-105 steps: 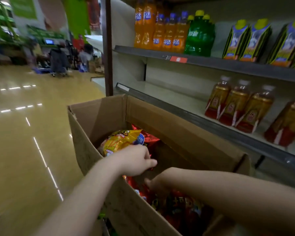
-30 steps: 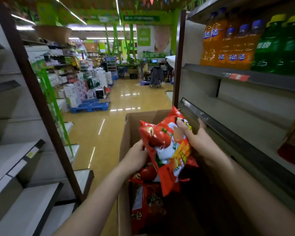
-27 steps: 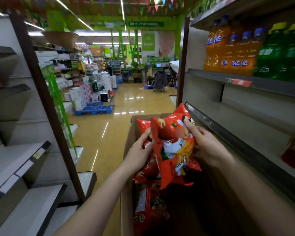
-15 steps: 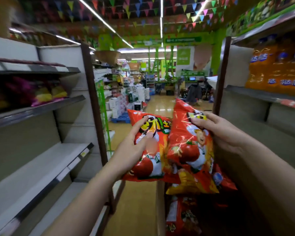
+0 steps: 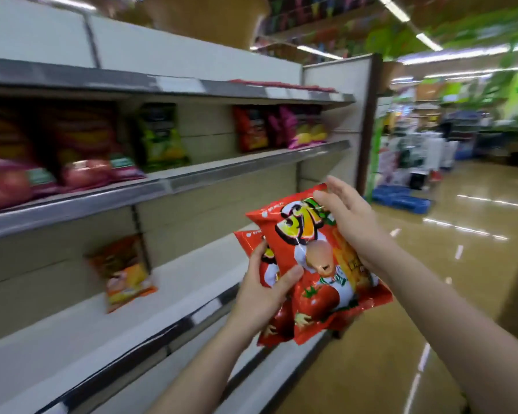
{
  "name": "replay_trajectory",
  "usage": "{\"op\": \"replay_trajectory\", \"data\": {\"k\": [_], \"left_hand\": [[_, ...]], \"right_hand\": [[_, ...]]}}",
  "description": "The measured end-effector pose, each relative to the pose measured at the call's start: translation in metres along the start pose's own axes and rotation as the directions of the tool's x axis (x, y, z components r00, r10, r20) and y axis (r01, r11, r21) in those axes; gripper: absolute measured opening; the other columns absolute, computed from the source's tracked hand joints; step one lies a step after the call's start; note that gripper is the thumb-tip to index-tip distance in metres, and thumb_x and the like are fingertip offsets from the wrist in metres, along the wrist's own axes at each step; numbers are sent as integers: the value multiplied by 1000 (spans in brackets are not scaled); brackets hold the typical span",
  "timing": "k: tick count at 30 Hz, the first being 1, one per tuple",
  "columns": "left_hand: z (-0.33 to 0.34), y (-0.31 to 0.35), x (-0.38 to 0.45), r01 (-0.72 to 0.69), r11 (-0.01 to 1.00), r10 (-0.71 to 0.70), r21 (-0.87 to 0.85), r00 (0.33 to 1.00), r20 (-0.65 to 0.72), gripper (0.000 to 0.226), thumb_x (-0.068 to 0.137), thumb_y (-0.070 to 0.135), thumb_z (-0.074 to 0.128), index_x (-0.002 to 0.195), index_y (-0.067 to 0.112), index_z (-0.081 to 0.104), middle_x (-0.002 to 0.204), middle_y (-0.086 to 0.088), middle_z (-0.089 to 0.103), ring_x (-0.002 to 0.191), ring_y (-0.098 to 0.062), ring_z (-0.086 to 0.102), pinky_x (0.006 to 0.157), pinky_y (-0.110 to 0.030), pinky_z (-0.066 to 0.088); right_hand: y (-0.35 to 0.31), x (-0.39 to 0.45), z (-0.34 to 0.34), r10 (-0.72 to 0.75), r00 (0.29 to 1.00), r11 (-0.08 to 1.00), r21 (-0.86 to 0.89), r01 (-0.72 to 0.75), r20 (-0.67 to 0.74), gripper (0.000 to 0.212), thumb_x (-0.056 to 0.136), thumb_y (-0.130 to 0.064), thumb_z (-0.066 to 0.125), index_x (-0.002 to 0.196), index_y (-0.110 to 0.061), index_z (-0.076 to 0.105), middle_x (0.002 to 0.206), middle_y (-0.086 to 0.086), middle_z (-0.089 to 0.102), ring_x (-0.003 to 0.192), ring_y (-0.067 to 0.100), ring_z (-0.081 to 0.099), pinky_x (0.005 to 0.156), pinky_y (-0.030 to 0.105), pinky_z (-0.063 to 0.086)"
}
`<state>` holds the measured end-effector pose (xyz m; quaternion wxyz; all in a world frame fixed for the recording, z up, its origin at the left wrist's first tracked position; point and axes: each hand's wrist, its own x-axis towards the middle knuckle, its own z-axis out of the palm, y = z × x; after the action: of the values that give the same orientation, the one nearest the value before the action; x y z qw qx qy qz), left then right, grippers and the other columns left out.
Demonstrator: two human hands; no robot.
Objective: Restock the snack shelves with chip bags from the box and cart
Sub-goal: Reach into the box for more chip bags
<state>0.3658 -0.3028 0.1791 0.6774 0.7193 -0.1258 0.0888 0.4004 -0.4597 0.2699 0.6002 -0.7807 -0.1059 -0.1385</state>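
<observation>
Red foil chip bags printed with tomatoes point(image 5: 314, 264) sit at the centre of the frame, held up in front of the shelving on the left; we count two, one overlapping the other. Our left hand point(image 5: 260, 291) grips them from below and the left, its thumb pressed across the front bag and its fingers curled behind the rear one. Our right hand point(image 5: 350, 222) clasps the upper right edge of the front bag, fingers wrapped over the top corner.

Behind the bags, at lower left, runs a long white metal shelf point(image 5: 72, 333), bare except for one small orange snack bag point(image 5: 123, 273) leaning against the beige back panel. On the grey-edged middle shelf point(image 5: 222, 171) above it we see blurred dark red bags point(image 5: 81, 150) at far left, a green and yellow bag point(image 5: 162, 138) beside them, and red and magenta bags point(image 5: 281, 130) further right.

At right, the glossy yellow-brown floor point(image 5: 461, 264) stretches towards distant, blurred store displays.
</observation>
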Motion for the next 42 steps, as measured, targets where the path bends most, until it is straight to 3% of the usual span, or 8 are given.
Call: {"op": "replay_trajectory", "data": {"k": [7,11,16,20,27,32,35,42], "left_hand": [[-177,-13,-147,183,983,-181,-28,917,-357,76,64,53,82,128,49,42,123,17,61,104,-2,65,82,-23,57],[-268,0,-246,252,968,-218,2,840,-497,78,66,45,76,134,43,37,122,12,62,100,-6,67,75,-20,57],[-360,14,-346,305,951,-214,53,771,-599,61,81,42,65,132,48,31,114,23,54,95,3,62,67,-11,52],[-415,16,-371,330,941,-224,68,764,-605,72,71,42,75,132,52,38,125,16,56,107,-7,64,89,-33,56],[-468,-23,-312,237,967,-120,94,746,-655,90,77,17,78,143,48,25,126,21,52,101,5,61,71,-14,54],[-499,-66,-242,243,969,-214,-50,718,-663,133,54,34,91,147,51,-3,137,17,43,123,-15,51,102,-48,45],[-514,-95,-200,285,947,-310,-149,679,-666,84,60,31,90,131,32,46,124,3,64,108,-17,65,83,-33,57],[-562,-173,-126,359,927,-315,-106,593,-741,51,73,22,82,115,9,56,112,-10,68,106,-28,66,88,-40,54]], "right_hand": [[-16,-81,197,117,892,984,71,-164,437,52,79,-55,66,122,-27,64,103,-6,74,91,9,72,89,35,57],[-36,-157,306,61,765,983,94,-157,641,67,74,-72,56,134,-41,50,125,-19,61,115,3,59,104,30,45],[-56,-233,404,49,555,974,83,-211,830,74,69,-64,75,131,-34,50,118,-12,69,105,8,68,96,36,53],[-62,-245,456,23,589,973,118,-200,808,79,65,-67,78,127,-28,51,113,-9,71,98,8,70,89,34,56],[-26,-170,486,105,721,958,124,-257,685,89,55,-77,76,125,-27,54,114,-6,71,104,17,68,95,43,53],[17,-103,506,136,843,959,145,-244,520,101,65,-72,73,144,-20,36,131,-10,51,122,12,50,99,33,41],[42,-68,523,140,861,962,139,-235,489,77,86,-38,70,146,-11,31,121,-8,40,118,9,39,94,27,31],[90,20,584,154,878,988,-55,-145,453,45,83,-31,76,107,0,55,102,6,63,99,22,59,85,31,44]]}}
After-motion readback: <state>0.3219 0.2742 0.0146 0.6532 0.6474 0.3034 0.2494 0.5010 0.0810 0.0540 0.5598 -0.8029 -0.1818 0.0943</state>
